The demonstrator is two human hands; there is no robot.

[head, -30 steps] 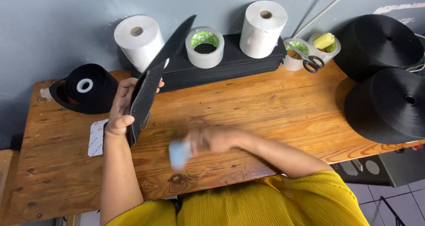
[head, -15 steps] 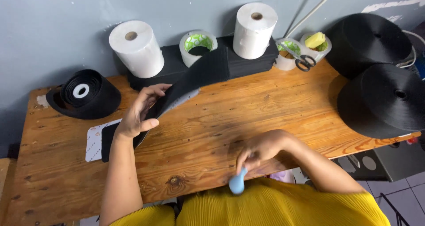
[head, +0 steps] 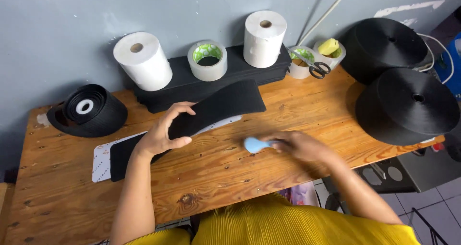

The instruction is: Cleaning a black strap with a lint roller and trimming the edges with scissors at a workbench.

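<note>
- Black foam-like strip (head: 216, 108) is the thing in hand: it lies flat on the wooden table (head: 288, 129), just in front of the black stack (head: 211, 79) at the wall. Half a second ago it was lifted and tilted in the air, so it has now been laid down.
- The left hand (head: 165, 132) is closed on the strip's near edge, thumb under and fingers over, pressing it down. Below the strip a white backing sheet (head: 103, 158) shows at its left end.
- The right hand (head: 300, 146) is closed around a small light-blue tool (head: 254, 144), blurred, so I cannot tell its exact kind. It was at the table's front edge before; now it is on the tabletop, just right of the strip. I judge that the tool is being brought to the strip.
- On the black stack stand two white paper rolls (head: 264, 38) and a clear tape roll (head: 207, 60).
- Right of the stack: scissors (head: 314, 69) and two big black webbing rolls (head: 408, 105). Left of it: a smaller black roll (head: 89, 110).
</note>
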